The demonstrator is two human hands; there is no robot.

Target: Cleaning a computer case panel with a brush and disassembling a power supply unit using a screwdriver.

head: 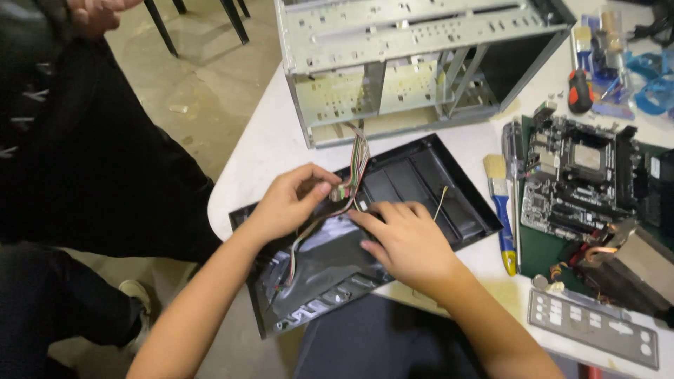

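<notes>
In the head view, the left hand point(291, 200) pinches a bundle of thin coloured wires point(354, 168) near its small connector, with thumb and fingers closed on it. The wires go up from the black plastic front panel point(421, 182), which lies flat on the white table point(263, 140), partly over the table edge. The right hand point(407, 238) lies palm down on the panel with fingers a little bent, pressing on it and holding nothing. Behind the panel stands an empty metal computer case point(407, 56). To the right lie a brush with blue handle point(502, 210), a motherboard point(579, 175) and a grey metal port plate point(593, 326). Another person in dark clothes point(84, 140) stands at the left.
</notes>
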